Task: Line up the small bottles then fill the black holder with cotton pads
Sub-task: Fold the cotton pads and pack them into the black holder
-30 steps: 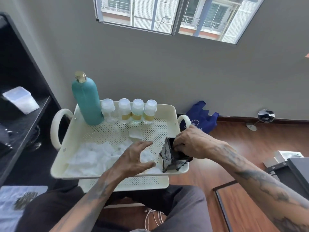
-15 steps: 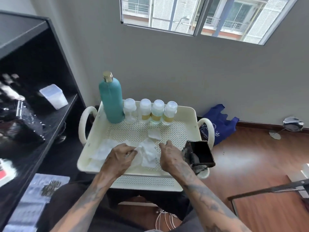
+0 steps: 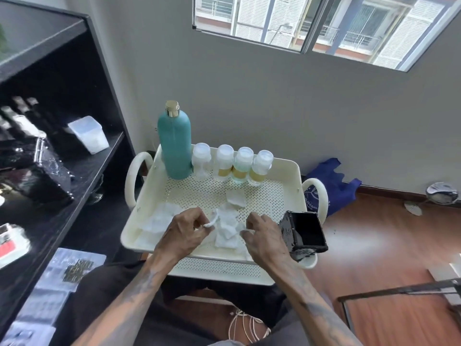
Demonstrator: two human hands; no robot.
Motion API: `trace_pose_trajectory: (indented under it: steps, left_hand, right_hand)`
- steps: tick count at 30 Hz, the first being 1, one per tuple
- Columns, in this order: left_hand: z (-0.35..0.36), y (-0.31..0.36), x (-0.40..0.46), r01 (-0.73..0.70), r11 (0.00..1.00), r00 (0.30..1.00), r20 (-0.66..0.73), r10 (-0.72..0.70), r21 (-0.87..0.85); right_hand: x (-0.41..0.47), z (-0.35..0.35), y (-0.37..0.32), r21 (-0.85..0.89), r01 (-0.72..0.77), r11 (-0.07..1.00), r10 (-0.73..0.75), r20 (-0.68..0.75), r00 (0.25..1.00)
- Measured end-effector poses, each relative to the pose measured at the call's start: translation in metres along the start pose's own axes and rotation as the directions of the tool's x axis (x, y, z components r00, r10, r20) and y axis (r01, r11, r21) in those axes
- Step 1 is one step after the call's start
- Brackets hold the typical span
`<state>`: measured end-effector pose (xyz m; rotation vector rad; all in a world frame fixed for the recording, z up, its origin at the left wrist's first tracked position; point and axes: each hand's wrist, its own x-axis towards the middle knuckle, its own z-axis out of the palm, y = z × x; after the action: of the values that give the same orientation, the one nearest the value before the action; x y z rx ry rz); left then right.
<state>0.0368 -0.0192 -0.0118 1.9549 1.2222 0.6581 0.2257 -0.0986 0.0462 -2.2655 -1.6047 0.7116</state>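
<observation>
Four small bottles (image 3: 232, 164) are already lined up along the far wall of the cream perforated tray (image 3: 287, 168), just right of the tall teal bottle (image 3: 174, 146) that stands in the tray's far left corner. At the tray's near right corner the black holder (image 3: 305, 233) is set, tipped toward the camera, its dark opening showing no pads inside. Loose cotton pads (image 3: 225, 228) are scattered over the tray's near half, with one pad (image 3: 235, 198) lying apart toward the bottles.

Over the tray's near edge, the left hand (image 3: 183, 233) is seen with fingers curled, a pad pinched at its fingertips (image 3: 208, 224). The right hand (image 3: 264, 236) is curled beside the holder, a bit of white pinched at its fingertips (image 3: 247, 232).

Filling appears barely begun. Several risks can be judged: the tilted holder, perched on the tray's rim, could be knocked off by the right hand's knuckles; thin pads could be folded or dropped through a loose pinch; the bottle row could be toppled by a far reach.
</observation>
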Motion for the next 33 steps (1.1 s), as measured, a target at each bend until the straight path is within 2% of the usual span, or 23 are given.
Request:
trace_pose_trajectory:
  steps: [5,7,8,10,12,13,16,18,22,24,26,29,33]
  left_hand:
    - [0.005,-0.002,0.002,0.031,1.0,0.996,0.084,-0.031,0.002]
    - [0.006,-0.003,0.003,0.015,0.999,0.995,0.095,-0.019,0.041]
    - [0.006,-0.004,0.003,0.012,0.998,0.995,0.097,-0.018,0.058]
    - [0.006,-0.004,0.003,0.036,0.997,0.994,0.105,-0.043,0.067]
    - [0.006,-0.003,0.003,0.072,0.996,0.989,0.125,-0.079,0.061]
    - [0.006,-0.002,0.003,0.084,0.995,0.987,0.131,-0.09,0.05]
    - [0.006,-0.002,0.002,0.103,0.994,0.987,0.125,-0.105,0.022]
    - [0.005,-0.003,0.001,0.116,0.993,0.987,0.112,-0.119,0.029]
    - [0.005,-0.003,0.001,0.136,0.99,0.985,0.1,-0.139,0.034]
    - [0.005,-0.004,0.001,0.14,0.99,0.985,0.1,-0.142,0.033]
    - [0.005,-0.003,0.002,0.141,0.989,0.985,0.096,-0.144,0.031]
    - [0.006,-0.002,0.001,0.137,0.989,0.986,0.086,-0.141,0.049]
    - [0.006,0.002,0.002,0.118,0.991,0.989,0.082,-0.123,0.066]
  right_hand:
    - [-0.033,-0.043,0.005,0.285,0.066,0.956,-0.053,-0.054,0.997]
    - [-0.046,-0.068,0.015,0.372,0.113,0.921,-0.057,-0.159,0.986]
    - [-0.052,-0.08,0.021,0.365,0.167,0.916,-0.07,-0.263,0.962]
    - [-0.056,-0.098,0.034,0.213,0.264,0.941,-0.125,-0.506,0.854]
    - [-0.053,-0.102,0.048,-0.007,0.245,0.97,-0.198,-0.607,0.77]
    - [-0.049,-0.099,0.054,-0.09,0.209,0.974,-0.221,-0.597,0.771]
    - [-0.04,-0.087,0.065,-0.289,0.109,0.951,-0.242,-0.478,0.844]
    - [-0.037,-0.083,0.066,-0.348,0.076,0.935,-0.223,-0.406,0.886]
    - [-0.032,-0.084,0.067,-0.354,0.022,0.935,-0.124,-0.267,0.956]
    - [-0.031,-0.091,0.07,-0.263,0.03,0.964,-0.086,-0.204,0.975]
    - [-0.034,-0.104,0.076,-0.167,0.067,0.984,-0.097,-0.178,0.979]
    - [-0.047,-0.126,0.084,-0.146,0.123,0.982,-0.144,-0.147,0.979]
    - [-0.048,-0.136,0.089,-0.164,0.136,0.977,-0.12,0.102,0.987]
